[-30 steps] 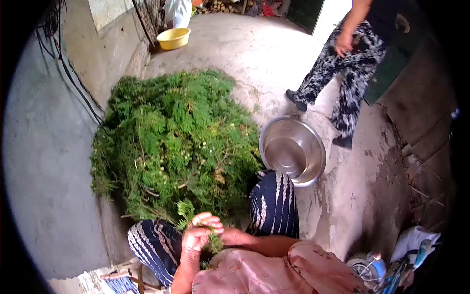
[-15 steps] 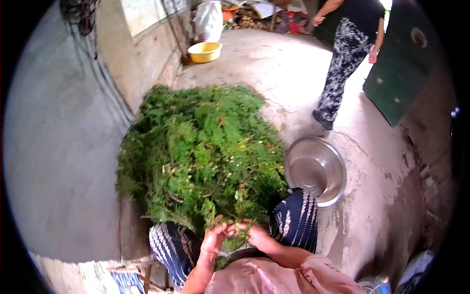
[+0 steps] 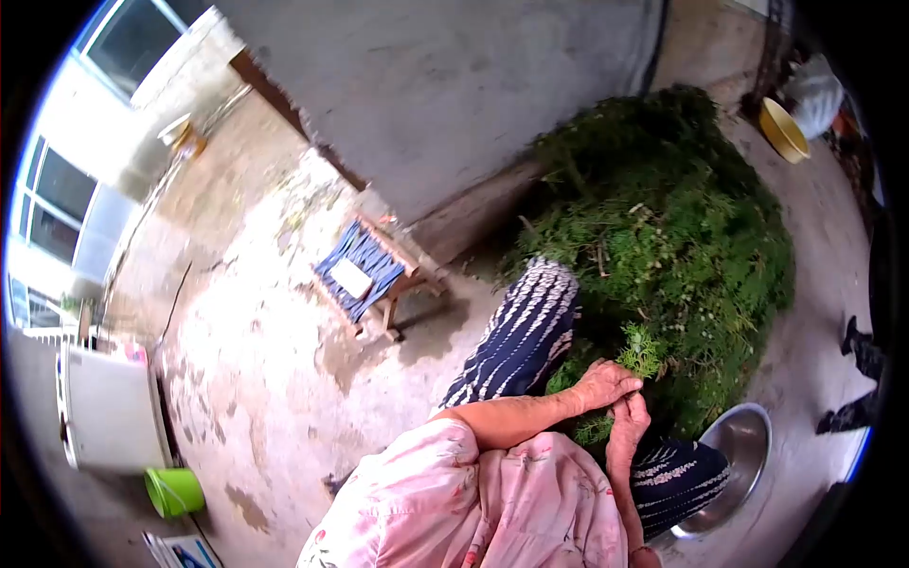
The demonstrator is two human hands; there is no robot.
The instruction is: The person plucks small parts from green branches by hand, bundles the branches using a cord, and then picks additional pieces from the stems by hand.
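Note:
My left hand [image 3: 604, 384] is closed in a pinch, with a feathery green sprig [image 3: 642, 350] sticking out past its fingertips. Right beside it, my right hand [image 3: 629, 417] has its fingers pressed together at the same sprig, the tips almost meeting those of the left. Both hands are over my lap, between my knees. Just beyond them rises a large heap of cut green branches [image 3: 701, 237]. A metal basin [image 3: 753, 454] stands on the floor by my right knee, partly covered by it.
To the left stands a low stool [image 3: 365, 270] with a woven blue seat and a white item on it. A green bucket [image 3: 175, 492] and a white cabinet [image 3: 112, 407] are farther left. A yellow basin [image 3: 784, 131] lies beyond the heap. Another person's legs [image 3: 857, 379] show at the right edge.
The view has swung to the left, bringing in the stool, bucket and windows. The heap and metal basin now appear farther right. My hands stay together at the greenery.

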